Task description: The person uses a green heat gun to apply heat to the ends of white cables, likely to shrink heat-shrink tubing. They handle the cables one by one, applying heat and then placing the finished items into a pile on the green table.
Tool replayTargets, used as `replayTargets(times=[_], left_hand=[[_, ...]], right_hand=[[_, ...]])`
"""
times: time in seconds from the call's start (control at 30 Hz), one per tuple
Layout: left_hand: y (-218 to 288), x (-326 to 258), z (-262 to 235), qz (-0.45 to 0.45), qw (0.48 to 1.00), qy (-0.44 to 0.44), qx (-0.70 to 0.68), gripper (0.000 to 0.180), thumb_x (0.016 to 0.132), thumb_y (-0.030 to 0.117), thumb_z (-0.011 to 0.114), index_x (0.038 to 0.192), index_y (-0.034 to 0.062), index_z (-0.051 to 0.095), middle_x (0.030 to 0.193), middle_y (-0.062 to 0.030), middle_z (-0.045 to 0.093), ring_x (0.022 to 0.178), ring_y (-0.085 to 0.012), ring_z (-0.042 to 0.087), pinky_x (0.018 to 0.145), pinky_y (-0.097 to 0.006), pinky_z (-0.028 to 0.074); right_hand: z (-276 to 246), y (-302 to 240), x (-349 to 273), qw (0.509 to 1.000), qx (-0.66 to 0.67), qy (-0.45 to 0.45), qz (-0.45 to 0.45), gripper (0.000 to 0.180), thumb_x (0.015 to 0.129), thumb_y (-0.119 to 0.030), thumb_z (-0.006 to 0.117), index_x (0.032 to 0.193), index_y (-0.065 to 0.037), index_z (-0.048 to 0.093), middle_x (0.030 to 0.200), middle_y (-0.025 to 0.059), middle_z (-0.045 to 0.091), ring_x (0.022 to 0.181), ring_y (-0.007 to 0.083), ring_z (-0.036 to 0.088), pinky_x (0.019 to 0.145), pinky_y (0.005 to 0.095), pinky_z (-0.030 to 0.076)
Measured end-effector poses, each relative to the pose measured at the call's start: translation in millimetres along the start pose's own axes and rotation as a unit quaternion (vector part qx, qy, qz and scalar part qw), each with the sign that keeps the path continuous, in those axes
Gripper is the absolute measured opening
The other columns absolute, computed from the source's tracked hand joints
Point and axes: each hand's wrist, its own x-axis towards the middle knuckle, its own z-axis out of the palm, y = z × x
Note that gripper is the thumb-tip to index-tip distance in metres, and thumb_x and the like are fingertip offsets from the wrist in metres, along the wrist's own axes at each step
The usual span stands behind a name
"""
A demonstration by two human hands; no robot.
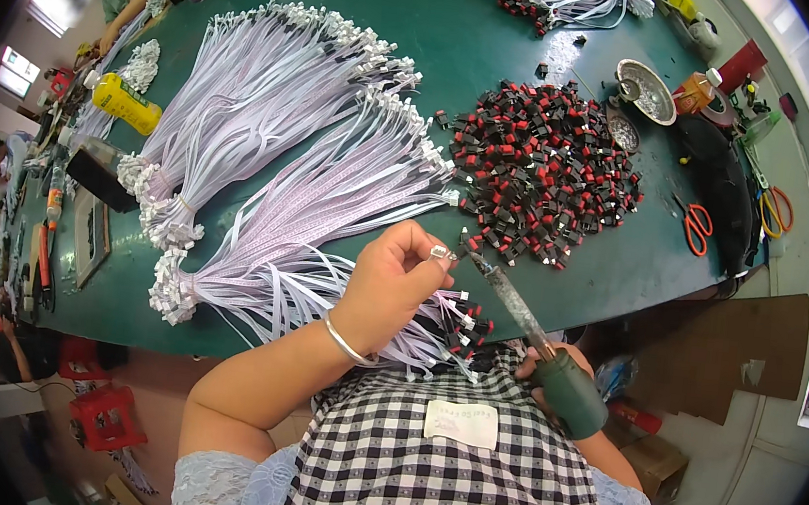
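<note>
Metal-tipped soldering iron (525, 315) meeting a small connector (442, 252) above the near edge of a green table (463, 44).

The right hand (550, 364) is clenched around the iron's dark green handle, tip slanting up to the connector. The left hand (392, 285), wearing a silver bangle (345, 341), pinches that connector between fingertips. Just beyond the connector lies a heap of black and red parts (544, 173); to its left fan bundles of pale ribbon cables (279, 143). Orange-handled scissors (696, 227) lie right of the heap, a yellow bottle (125, 103) far left.
</note>
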Motion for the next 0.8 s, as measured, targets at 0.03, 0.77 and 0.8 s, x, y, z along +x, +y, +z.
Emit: replayTargets(times=[0.03, 0.77, 0.8], left_hand=[[0, 0, 0, -0.001, 1.000, 0.002, 0.000, 0.008, 0.079, 0.004, 0.054, 0.078, 0.0061, 0.047, 0.085, -0.0051, 0.054, 0.070, -0.0127, 0.055, 0.060, -0.022, 0.041], [0, 0, -1, -0.003, 1.000, -0.010, 0.008, 0.007, 0.079, 0.002, 0.054, 0.079, 0.0056, 0.047, 0.084, -0.0042, 0.053, 0.071, -0.0112, 0.052, 0.064, -0.023, 0.042], [1, 1, -2, -0.005, 1.000, -0.011, 0.011, 0.007, 0.079, 0.003, 0.054, 0.079, 0.0056, 0.047, 0.084, -0.0042, 0.053, 0.071, -0.0112, 0.052, 0.064, -0.023, 0.042]], right_hand=[[0, -3, 1, 0.999, 0.037, -0.009, 0.036, 0.018, 0.081, -0.019, 0.056, 0.081, -0.002, 0.055, 0.065, 0.0051, 0.057, 0.056, 0.0140, 0.057, 0.047, 0.0250, 0.046], [-5, 46, 14, 0.991, 0.017, -0.033, -0.129, 0.026, 0.090, -0.019, 0.040, 0.085, 0.001, 0.057, 0.064, 0.0022, 0.055, 0.054, 0.0083, 0.052, 0.047, 0.0186, 0.042], [-5, 45, 12, 0.993, 0.020, -0.023, -0.117, 0.023, 0.089, -0.018, 0.042, 0.087, 0.001, 0.056, 0.065, 0.0026, 0.056, 0.055, 0.0090, 0.053, 0.049, 0.0193, 0.043]])
